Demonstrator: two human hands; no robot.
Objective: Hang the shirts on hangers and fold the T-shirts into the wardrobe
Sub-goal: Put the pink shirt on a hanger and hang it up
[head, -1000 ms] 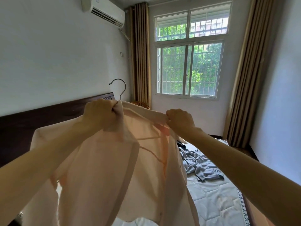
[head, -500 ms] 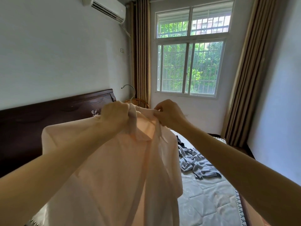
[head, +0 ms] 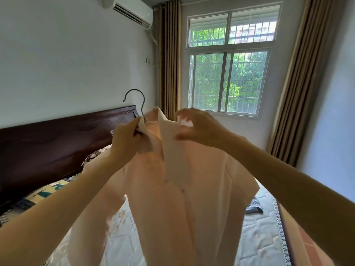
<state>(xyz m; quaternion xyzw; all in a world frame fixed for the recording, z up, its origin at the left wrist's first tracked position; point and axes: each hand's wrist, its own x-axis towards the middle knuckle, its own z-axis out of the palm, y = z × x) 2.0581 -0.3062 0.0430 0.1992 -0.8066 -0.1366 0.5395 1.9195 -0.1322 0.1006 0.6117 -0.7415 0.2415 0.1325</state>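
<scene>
Above the quilted pale mattress [head: 255,244], a thin peach-pink collared shirt [head: 178,189] hangs on a dark wire hanger [head: 136,100], so this one looks nearly hung. Left hand [head: 127,139] pinches the collar beside the hanger's neck; right hand [head: 197,127] hovers spread, fingers loosely curved, at the collar's other side. A crumpled grey garment [head: 254,207] lies on the mattress, unsorted; no wardrobe shows.

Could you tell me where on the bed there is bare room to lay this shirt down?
Bare quilted mattress shows at lower right, between the hanging pale shirt and the mattress's patterned edge, below the grey garment. A smaller bare strip lies under the left forearm, left of the shirt. Toward the headboard it is crowded with the patterned bedding.
</scene>
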